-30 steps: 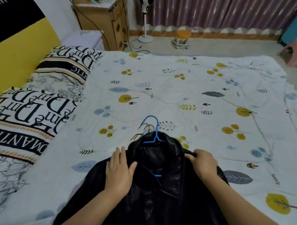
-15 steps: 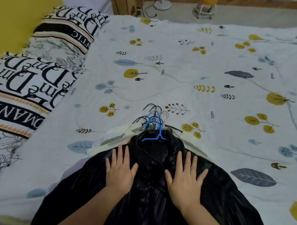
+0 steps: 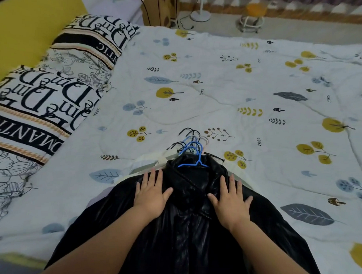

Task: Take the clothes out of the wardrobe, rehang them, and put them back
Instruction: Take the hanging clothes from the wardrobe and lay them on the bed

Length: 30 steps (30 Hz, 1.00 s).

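Note:
A shiny black jacket (image 3: 191,235) lies flat on the bed near its front edge, on a blue hanger (image 3: 194,159) whose hook pokes out past the collar. My left hand (image 3: 151,196) presses flat on the left chest with straight fingers. On the right chest, my right hand (image 3: 229,200) rests flat with fingers spread. Under the jacket lie other clothes, with pale cloth (image 3: 144,166) peeking out at the left. Several more hanger hooks (image 3: 186,139), black and light blue, stick out beyond the collar.
The bed is covered by a white quilt (image 3: 225,90) printed with leaves and trees. Lettered pillows (image 3: 43,96) lie along the left by a yellow headboard (image 3: 22,25). Beyond the bed stand a fan base (image 3: 200,15) and a small stool (image 3: 252,19) on the floor.
My right hand let go of the jacket's right shoulder and now lies flat on the chest. The view tilted down, bringing more hanger hooks into sight. My left hand stayed flat.

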Each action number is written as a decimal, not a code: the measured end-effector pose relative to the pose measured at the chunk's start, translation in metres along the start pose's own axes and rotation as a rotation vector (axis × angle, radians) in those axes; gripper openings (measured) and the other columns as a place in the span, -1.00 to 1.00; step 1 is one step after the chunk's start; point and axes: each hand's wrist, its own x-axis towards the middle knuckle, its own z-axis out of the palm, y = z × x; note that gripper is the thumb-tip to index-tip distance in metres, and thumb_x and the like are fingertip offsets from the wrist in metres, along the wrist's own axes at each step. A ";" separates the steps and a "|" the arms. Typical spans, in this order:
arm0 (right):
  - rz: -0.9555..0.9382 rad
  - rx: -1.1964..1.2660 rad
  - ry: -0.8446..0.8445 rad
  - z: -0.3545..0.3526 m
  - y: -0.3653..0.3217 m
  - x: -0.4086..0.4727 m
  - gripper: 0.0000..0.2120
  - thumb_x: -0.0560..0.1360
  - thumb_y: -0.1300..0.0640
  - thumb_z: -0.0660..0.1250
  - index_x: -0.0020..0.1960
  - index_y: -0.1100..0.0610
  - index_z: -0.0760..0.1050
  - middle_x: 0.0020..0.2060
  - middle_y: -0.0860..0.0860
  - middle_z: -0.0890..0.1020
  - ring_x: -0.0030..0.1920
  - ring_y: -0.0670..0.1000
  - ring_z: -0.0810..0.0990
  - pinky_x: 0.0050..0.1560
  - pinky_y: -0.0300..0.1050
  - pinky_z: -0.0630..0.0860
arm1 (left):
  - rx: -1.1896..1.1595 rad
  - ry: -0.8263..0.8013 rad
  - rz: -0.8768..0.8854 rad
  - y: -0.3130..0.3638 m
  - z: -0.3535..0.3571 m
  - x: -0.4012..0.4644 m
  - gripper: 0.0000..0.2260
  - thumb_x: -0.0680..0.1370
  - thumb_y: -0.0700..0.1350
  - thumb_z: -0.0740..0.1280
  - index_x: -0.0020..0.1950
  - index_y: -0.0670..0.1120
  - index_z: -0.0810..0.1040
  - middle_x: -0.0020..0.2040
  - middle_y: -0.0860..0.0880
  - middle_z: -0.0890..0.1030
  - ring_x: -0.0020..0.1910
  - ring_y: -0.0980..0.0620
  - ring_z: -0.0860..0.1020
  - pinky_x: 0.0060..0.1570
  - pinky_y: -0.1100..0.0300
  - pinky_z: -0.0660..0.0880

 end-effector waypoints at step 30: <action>-0.749 -0.484 -0.001 -0.037 -0.262 -0.368 -0.66 0.59 0.05 0.13 0.31 0.18 0.35 0.25 0.15 0.43 0.25 0.17 0.41 0.17 0.03 0.39 | 0.091 0.213 -0.018 -0.211 -0.153 -0.415 -0.58 0.60 0.08 0.15 0.41 -0.05 0.30 0.37 -0.08 0.40 0.32 -0.08 0.38 0.24 0.08 0.35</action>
